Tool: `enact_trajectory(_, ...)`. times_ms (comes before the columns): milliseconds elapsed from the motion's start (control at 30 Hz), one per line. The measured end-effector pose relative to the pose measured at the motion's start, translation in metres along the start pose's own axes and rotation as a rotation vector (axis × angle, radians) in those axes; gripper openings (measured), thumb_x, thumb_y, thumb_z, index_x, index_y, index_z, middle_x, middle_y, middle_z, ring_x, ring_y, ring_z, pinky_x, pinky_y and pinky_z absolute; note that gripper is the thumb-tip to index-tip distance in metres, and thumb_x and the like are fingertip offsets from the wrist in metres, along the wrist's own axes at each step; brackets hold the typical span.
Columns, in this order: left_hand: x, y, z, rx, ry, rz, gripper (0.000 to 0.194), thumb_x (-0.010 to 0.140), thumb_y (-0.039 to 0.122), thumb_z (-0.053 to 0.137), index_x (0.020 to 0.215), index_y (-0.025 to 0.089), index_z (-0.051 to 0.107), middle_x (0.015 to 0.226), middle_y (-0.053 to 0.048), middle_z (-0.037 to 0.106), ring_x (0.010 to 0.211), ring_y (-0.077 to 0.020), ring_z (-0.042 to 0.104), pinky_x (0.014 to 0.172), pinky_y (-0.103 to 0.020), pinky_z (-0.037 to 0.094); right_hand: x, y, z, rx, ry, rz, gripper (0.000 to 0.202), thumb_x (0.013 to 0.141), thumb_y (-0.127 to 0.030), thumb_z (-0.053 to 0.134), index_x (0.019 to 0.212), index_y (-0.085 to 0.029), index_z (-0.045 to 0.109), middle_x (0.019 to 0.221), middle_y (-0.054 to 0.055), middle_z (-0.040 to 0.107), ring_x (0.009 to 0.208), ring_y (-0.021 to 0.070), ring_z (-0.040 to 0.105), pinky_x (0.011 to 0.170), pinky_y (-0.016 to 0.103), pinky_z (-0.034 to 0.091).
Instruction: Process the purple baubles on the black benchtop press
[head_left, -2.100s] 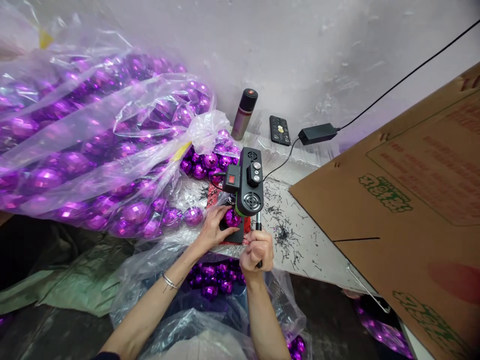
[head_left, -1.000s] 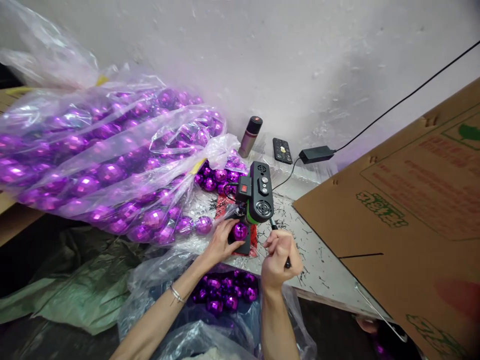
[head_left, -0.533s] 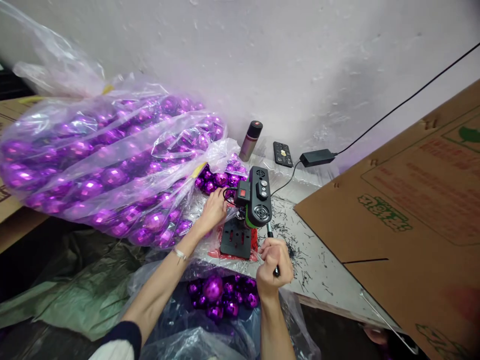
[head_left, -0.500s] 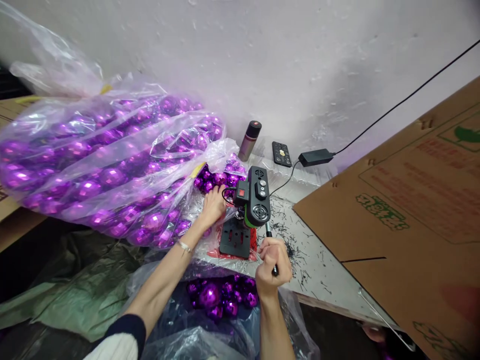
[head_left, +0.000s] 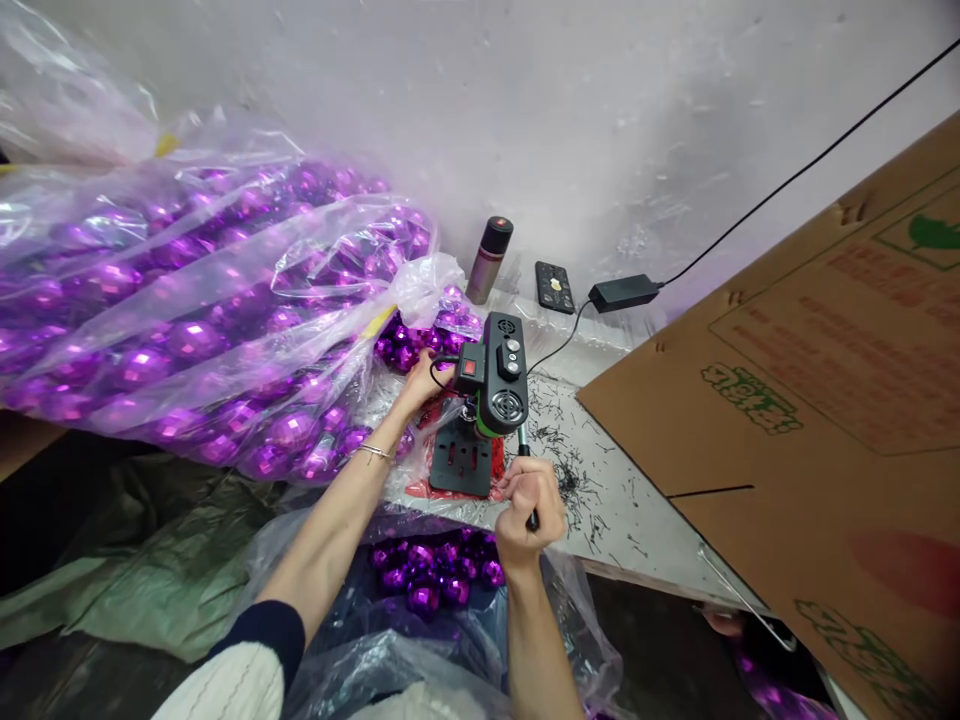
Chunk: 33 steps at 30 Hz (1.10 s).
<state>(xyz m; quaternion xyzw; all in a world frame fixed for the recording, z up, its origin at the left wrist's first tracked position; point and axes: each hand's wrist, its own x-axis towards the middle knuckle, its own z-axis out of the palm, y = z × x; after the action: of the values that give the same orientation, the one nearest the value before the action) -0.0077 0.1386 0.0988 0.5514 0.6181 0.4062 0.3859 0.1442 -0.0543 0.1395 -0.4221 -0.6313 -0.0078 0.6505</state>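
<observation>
A small black bench machine (head_left: 504, 375) with round vents, a red switch and a green band stands on the table, its flat slotted base plate (head_left: 460, 462) below. My right hand (head_left: 531, 505) is closed around the black-gripped lever (head_left: 523, 440) at its right side. My left hand (head_left: 422, 383) reaches in at the machine's left, beside a pile of shiny purple faceted balls (head_left: 405, 345). Its fingertips are mostly hidden by the switch box and cable, so I cannot see whether they hold anything. Red plastic (head_left: 418, 490) lies under the base plate.
A large clear bag of purple balls (head_left: 195, 340) fills the left. More balls (head_left: 435, 575) lie in an open bag below the table edge. Behind stand a dark bottle (head_left: 489, 260), a phone (head_left: 554, 287) and a power adapter (head_left: 624, 292). A cardboard box (head_left: 810, 400) is right, near scattered black bits (head_left: 574, 480).
The view has shifted a little, so everything sits slightly further left and higher. My right hand stays on the lever. My left hand's fingers reach slightly further behind the switch box.
</observation>
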Motion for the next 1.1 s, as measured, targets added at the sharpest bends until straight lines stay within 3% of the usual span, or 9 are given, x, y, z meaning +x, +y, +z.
enact_trajectory(100,-0.011,0.003,-0.021,0.023,-0.026,-0.081,0.047,0.086,0.044,0.081,0.116,0.009,0.072,0.098,-0.012,0.08,0.095,-0.0286,0.076,0.083,-0.033,0.059,-0.001,0.001,-0.001,0.001,-0.011,-0.011,0.035,0.105,-0.011,0.045,0.072,-0.023,0.048,0.066,-0.003,0.052,0.064,0.0126,0.059,0.059,0.026,0.043)
enact_trajectory(167,-0.025,0.005,-0.039,-0.044,-0.011,-0.15,0.051,0.088,0.042,0.08,0.126,0.009,0.07,0.11,-0.015,0.079,0.094,-0.0262,0.077,0.078,-0.031,0.061,-0.001,0.002,-0.001,0.0,-0.015,-0.024,0.034,0.105,-0.011,0.046,0.073,-0.023,0.048,0.066,-0.004,0.053,0.065,0.0123,0.059,0.059,0.026,0.044)
enact_trajectory(267,-0.056,0.002,-0.066,-0.326,0.002,-0.209,0.064,0.089,0.038,0.081,0.145,0.014,0.06,0.128,-0.015,0.075,0.091,-0.0204,0.078,0.075,-0.029,0.064,0.0,0.001,0.0,-0.01,-0.007,-0.022,0.034,0.105,-0.01,0.045,0.074,-0.023,0.049,0.066,-0.003,0.053,0.065,0.0122,0.059,0.06,0.027,0.044)
enact_trajectory(400,-0.104,-0.013,-0.08,-0.644,-0.146,-0.218,0.071,0.09,0.044,0.081,0.153,0.026,0.056,0.12,-0.01,0.079,0.08,-0.0181,0.078,0.068,-0.029,0.066,0.007,-0.005,0.001,-0.024,0.018,0.014,0.037,0.105,-0.011,0.045,0.07,-0.023,0.048,0.065,-0.003,0.052,0.063,0.0134,0.057,0.059,0.03,0.042)
enact_trajectory(500,-0.129,-0.024,-0.071,-0.753,-0.241,-0.207,0.065,0.095,0.058,0.073,0.151,0.03,0.057,0.115,-0.009,0.081,0.089,-0.0221,0.081,0.077,-0.034,0.07,0.014,-0.009,0.001,-0.003,0.025,0.027,0.038,0.105,-0.01,0.046,0.069,-0.023,0.049,0.063,-0.003,0.05,0.063,0.0138,0.058,0.059,0.03,0.041)
enact_trajectory(633,-0.139,-0.035,-0.042,-0.768,-0.215,-0.188,0.063,0.099,0.066,0.064,0.15,0.03,0.056,0.13,-0.01,0.078,0.105,-0.0269,0.081,0.094,-0.046,0.069,0.018,-0.01,0.0,0.005,0.024,0.033,0.037,0.104,-0.009,0.047,0.069,-0.023,0.05,0.064,-0.003,0.052,0.062,0.0132,0.057,0.058,0.03,0.041)
enact_trajectory(867,-0.141,-0.053,0.014,-0.194,0.006,0.091,0.063,0.094,0.053,0.076,0.147,0.02,0.063,0.141,-0.016,0.074,0.134,-0.0341,0.07,0.118,-0.052,0.055,0.016,-0.009,-0.004,-0.019,-0.024,0.031,0.035,0.105,-0.011,0.047,0.071,-0.023,0.05,0.066,-0.002,0.053,0.063,0.0136,0.057,0.059,0.03,0.042)
enact_trajectory(1000,-0.145,-0.057,0.019,0.042,-0.019,0.292,0.057,0.099,0.048,0.071,0.147,0.02,0.061,0.149,-0.017,0.069,0.144,-0.0349,0.063,0.121,-0.053,0.052,0.013,-0.009,-0.006,-0.022,-0.035,0.031,0.033,0.105,-0.012,0.046,0.074,-0.023,0.051,0.068,-0.001,0.055,0.065,0.0133,0.057,0.06,0.029,0.042)
enact_trajectory(1100,-0.145,-0.059,0.017,0.113,-0.053,0.385,0.053,0.101,0.047,0.07,0.146,0.02,0.061,0.143,-0.017,0.073,0.139,-0.0345,0.067,0.117,-0.052,0.055,0.011,-0.008,-0.006,-0.04,-0.045,0.042,0.033,0.105,-0.013,0.046,0.074,-0.023,0.051,0.069,-0.001,0.056,0.064,0.0136,0.057,0.06,0.03,0.042)
